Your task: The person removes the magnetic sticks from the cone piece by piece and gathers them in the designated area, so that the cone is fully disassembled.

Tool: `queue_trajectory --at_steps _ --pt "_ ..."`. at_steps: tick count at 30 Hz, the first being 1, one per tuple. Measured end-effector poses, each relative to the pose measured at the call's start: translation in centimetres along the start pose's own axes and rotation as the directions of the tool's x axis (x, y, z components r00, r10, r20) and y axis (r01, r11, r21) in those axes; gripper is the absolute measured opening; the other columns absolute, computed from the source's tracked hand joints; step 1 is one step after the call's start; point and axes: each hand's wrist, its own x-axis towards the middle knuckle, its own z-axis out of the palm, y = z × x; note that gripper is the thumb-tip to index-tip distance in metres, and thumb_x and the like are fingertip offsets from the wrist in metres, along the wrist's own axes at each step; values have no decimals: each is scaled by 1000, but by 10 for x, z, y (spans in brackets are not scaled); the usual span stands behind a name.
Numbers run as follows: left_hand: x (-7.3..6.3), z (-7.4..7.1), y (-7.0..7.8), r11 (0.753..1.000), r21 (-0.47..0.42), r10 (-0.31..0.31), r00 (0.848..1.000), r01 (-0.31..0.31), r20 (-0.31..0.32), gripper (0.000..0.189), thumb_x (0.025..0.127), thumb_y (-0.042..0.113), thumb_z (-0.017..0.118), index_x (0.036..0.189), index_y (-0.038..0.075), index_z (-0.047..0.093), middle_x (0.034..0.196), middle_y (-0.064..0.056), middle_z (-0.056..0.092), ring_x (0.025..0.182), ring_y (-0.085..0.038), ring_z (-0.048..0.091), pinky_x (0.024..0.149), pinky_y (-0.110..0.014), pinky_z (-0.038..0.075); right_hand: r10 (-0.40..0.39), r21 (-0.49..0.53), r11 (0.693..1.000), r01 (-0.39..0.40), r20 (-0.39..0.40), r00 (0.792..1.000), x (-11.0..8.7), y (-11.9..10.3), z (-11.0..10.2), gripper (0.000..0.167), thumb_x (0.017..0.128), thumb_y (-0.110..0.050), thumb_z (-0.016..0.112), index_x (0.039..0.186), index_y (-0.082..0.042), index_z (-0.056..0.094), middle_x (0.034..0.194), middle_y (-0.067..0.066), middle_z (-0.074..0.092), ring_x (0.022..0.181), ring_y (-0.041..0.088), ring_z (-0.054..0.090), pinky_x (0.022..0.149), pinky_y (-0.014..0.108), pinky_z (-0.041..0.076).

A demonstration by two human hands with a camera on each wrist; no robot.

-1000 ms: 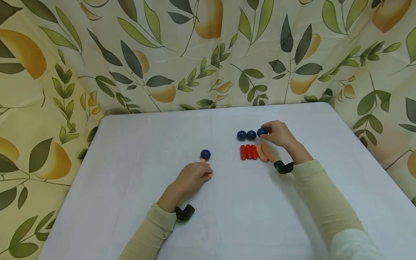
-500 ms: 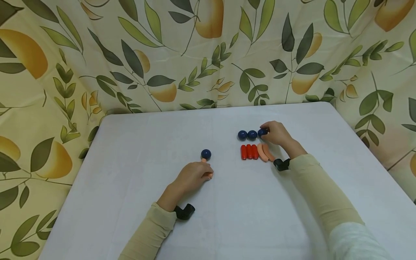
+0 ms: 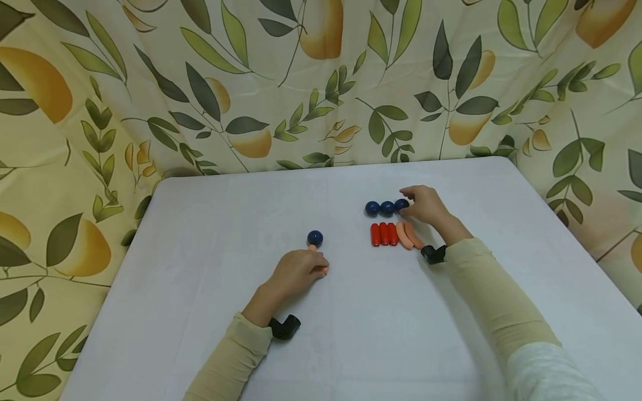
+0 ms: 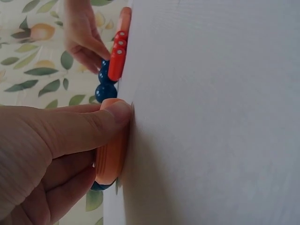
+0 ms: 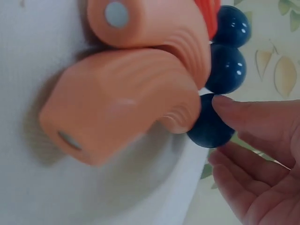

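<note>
Between thumb and fingers my left hand (image 3: 300, 272) pinches a peach-coloured curved piece (image 4: 110, 159), mostly hidden in the head view. Its far end meets or nearly meets a single dark blue ball (image 3: 315, 238). My right hand (image 3: 426, 206) is at the right end of a row of three blue balls. The thumb touches the rightmost ball (image 5: 211, 123), while the other fingers are spread beside it. In front of that row lie three red rods (image 3: 384, 234) side by side, then two peach curved pieces (image 3: 413, 235) with grey discs in their ends.
White cloth covers the table (image 3: 200, 312). Behind it hangs a curtain (image 3: 301, 111) printed with leaves and fruit. A black wrist camera (image 3: 285, 327) is on the left wrist, and another black camera (image 3: 433, 254) on the right sits close to the curved pieces.
The rightmost blue ball has shifted left against its neighbour, and my right hand's fingers have spread away from it. My left hand stays in place.
</note>
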Motion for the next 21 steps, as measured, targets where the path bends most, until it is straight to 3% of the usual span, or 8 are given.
queue_trajectory --at_steps 9,12,16,19,21 --pt "0 6 15 998 64 -26 1000 26 3 20 81 16 70 67 17 56 66 12 49 58 -5 42 52 -18 36 8 125 992 10 -142 990 -22 -22 8 45 84 -4 65 125 7 51 122 26 52 110 40 47 90 49 41" --pt "0 7 21 996 85 -35 999 35 -2 23 81 17 71 65 18 53 64 12 46 56 -4 40 49 -17 33 -35 179 982 62 -149 988 -34 -37 18 43 84 -4 65 124 6 53 122 23 53 111 38 48 91 48 41" --pt "0 6 25 994 97 -53 998 54 -17 22 79 17 72 66 18 55 65 12 50 56 -5 42 49 -18 34 -151 179 967 179 -157 976 -45 -56 35 39 81 -4 69 117 5 59 116 21 58 106 36 53 89 46 44" --pt "1 5 24 996 72 -58 998 59 -10 7 79 19 73 78 15 67 79 10 64 69 -7 56 58 -21 45 -228 141 958 250 -157 961 -50 -66 48 36 78 -5 72 112 5 63 109 19 62 100 34 57 84 44 46" --pt "2 3 21 997 17 -76 997 76 -8 18 79 23 72 94 13 71 93 7 67 82 -10 61 69 -24 48 -260 134 952 275 -119 958 -54 -71 56 35 79 -7 72 110 5 64 106 17 64 96 32 58 81 42 47"
